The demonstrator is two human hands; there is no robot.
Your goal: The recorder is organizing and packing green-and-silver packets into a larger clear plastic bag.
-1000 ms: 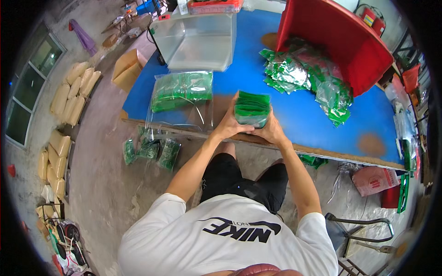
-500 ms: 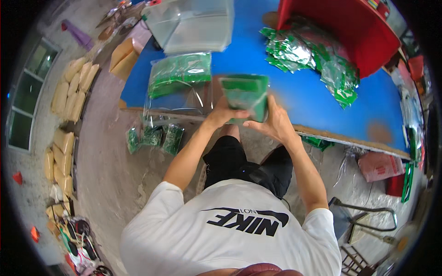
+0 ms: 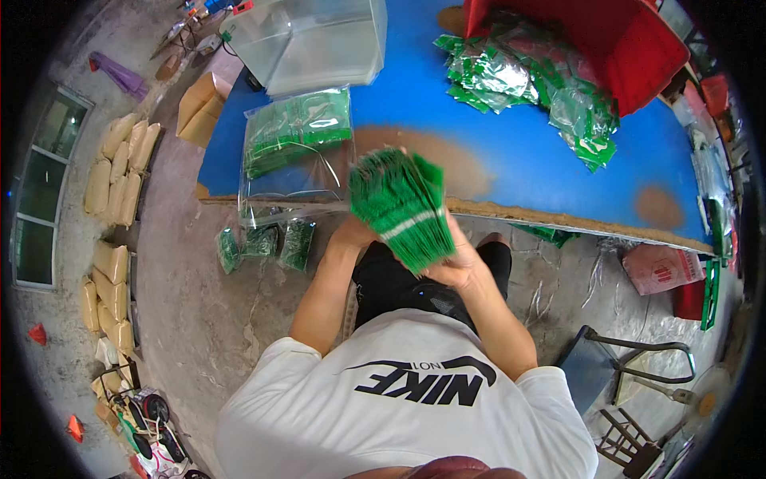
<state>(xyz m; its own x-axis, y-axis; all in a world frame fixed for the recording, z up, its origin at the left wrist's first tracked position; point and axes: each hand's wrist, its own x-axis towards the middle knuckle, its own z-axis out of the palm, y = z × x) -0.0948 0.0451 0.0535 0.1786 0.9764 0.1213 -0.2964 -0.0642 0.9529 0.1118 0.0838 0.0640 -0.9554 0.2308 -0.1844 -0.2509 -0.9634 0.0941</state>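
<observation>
A thick stack of flat green packets (image 3: 403, 203) is held up in front of my body at the table's near edge, its many edges fanned toward me. My right hand (image 3: 456, 262) wraps round the stack's lower right side. On the other side, my left hand (image 3: 356, 231) grips the stack, its fingers mostly hidden behind it. Just left of the stack, a clear plastic bag (image 3: 295, 176) with more green packets (image 3: 299, 120) in its far part lies on the blue table (image 3: 399, 96), its near end hanging over the edge.
A clear plastic bin (image 3: 319, 48) stands at the table's far left. Loose green packets (image 3: 511, 80) spill from a red bin (image 3: 590, 48) at the far right. Below the table edge sit filled green bags (image 3: 297, 242). A folding chair (image 3: 594, 363) stands on the right.
The stack has come closer to my body and tipped, so its packet edges now show instead of its broad face. My hands have moved down with it, the left one now mostly behind it.
</observation>
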